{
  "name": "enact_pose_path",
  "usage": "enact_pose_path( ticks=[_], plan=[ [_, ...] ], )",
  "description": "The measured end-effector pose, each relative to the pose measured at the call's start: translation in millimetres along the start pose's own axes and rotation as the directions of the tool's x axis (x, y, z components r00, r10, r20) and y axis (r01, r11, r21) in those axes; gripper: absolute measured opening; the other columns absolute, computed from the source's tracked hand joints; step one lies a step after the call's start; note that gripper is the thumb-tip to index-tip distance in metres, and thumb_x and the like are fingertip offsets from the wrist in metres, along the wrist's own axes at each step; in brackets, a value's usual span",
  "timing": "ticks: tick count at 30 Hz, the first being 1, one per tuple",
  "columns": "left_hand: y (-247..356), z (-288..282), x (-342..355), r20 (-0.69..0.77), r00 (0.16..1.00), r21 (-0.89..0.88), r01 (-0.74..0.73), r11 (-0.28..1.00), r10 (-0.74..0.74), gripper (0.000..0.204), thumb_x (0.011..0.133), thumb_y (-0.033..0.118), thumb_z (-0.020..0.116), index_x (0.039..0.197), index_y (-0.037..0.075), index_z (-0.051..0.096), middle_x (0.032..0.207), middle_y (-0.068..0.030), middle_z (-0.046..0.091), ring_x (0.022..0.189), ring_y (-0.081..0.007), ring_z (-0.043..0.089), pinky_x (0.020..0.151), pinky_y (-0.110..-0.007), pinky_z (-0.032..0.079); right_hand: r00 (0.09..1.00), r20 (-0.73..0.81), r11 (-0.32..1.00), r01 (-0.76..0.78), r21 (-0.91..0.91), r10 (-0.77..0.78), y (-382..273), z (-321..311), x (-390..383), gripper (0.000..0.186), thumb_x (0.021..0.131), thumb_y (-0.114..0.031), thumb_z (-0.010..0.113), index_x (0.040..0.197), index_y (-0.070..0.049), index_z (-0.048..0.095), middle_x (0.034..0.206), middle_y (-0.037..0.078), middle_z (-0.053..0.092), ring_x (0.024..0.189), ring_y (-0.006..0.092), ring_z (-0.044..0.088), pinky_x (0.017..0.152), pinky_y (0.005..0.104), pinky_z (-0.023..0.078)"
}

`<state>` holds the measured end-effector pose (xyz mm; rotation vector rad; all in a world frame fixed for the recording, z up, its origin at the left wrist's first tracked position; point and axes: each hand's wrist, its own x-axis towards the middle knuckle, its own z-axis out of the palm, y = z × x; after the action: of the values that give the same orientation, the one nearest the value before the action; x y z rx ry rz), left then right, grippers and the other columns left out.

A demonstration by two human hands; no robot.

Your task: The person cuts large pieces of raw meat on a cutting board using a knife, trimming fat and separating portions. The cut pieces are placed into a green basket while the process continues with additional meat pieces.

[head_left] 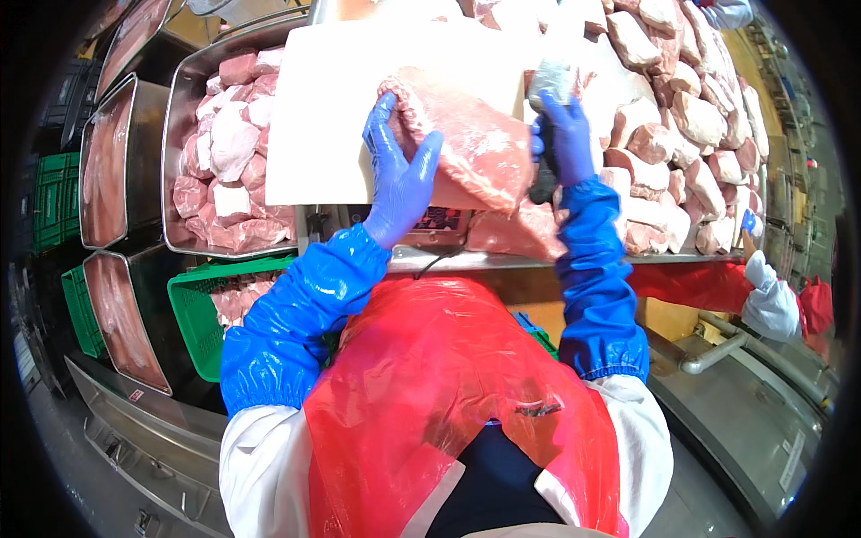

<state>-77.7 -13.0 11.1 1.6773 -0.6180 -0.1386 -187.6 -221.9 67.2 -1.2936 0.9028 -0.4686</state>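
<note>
A large slab of raw pink meat (471, 134) lies across a white cutting board (327, 99), with a fatty strip along its edge. My left hand (399, 175), in a blue glove, rests on the slab's left side with thumb and fingers spread apart. At the slab's right end, my right hand (569, 139), also blue-gloved, is closed around a tool (552, 81) with a grey upper part and a dark lower part. Glare and blur hide its exact kind. Another piece of meat (516, 233) lies below the slab, near the table's front edge.
Many meat pieces (677, 152) are heaped to the right. At left stand a metal tray (168, 170) of meat chunks, a green crate (193, 323) and several other metal tubs (134, 305). A co-worker's gloved hand and white sleeve (769, 296) reach in at the right.
</note>
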Motion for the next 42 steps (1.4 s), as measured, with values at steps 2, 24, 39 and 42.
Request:
enact_pose_path(
  ticks=[2,24,39,42],
  plan=[
    [-14.8,13.7,36.9,0.044,0.997,-0.115,-0.052,0.992,0.057,0.069,0.094,0.021,0.065,0.149,-0.002,0.031,0.148,-0.0231,0.039,0.139,-0.0330,0.039,0.118,-0.041,0.029,0.998,0.052,0.986,0.026,0.164,-0.035,17.0,26.3,-5.4,0.025,0.098,-0.029,0.064,0.104,-0.006,0.055,0.066,0.006,0.057,0.046,0.0141,0.054,0.042,0.0269,0.045],
    [1.2,-76.3,-16.1,-0.067,0.986,0.110,-0.142,0.984,0.149,0.007,0.085,0.003,0.070,0.091,0.003,0.066,0.086,-0.0120,0.061,0.075,-0.0249,0.064,0.069,-0.035,0.053,0.755,0.639,0.585,0.587,-0.559,-0.146,3.4,89.4,-81.4,0.074,0.095,-0.015,0.053,0.161,-0.019,0.020,0.089,0.014,0.066,0.054,0.0160,0.059,0.053,0.0316,0.053],
    [39.3,-62.4,-3.8,-0.011,1.000,0.429,0.004,0.903,0.001,0.027,0.084,0.017,0.074,0.105,0.001,0.065,0.104,-0.0146,0.060,0.084,-0.0242,0.062,0.074,-0.035,0.053,0.729,0.544,0.643,0.186,-0.743,0.417,-97.0,-59.5,-165.3,0.076,0.094,-0.006,0.052,0.161,-0.022,0.020,0.078,0.008,0.063,0.048,0.0156,0.055,0.054,0.0323,0.050],
    [-24.3,-87.0,19.6,-0.054,0.998,0.195,0.000,0.981,0.010,0.021,0.081,0.011,0.070,0.095,0.003,0.056,0.084,-0.0093,0.057,0.074,-0.0208,0.060,0.066,-0.033,0.052,0.834,0.535,0.933,0.290,-0.212,-0.138,-38.3,-18.0,-146.8,0.077,0.093,0.001,0.052,0.161,-0.014,0.018,0.104,0.005,0.063,0.064,0.0088,0.055,0.057,0.0261,0.049]
  ],
)
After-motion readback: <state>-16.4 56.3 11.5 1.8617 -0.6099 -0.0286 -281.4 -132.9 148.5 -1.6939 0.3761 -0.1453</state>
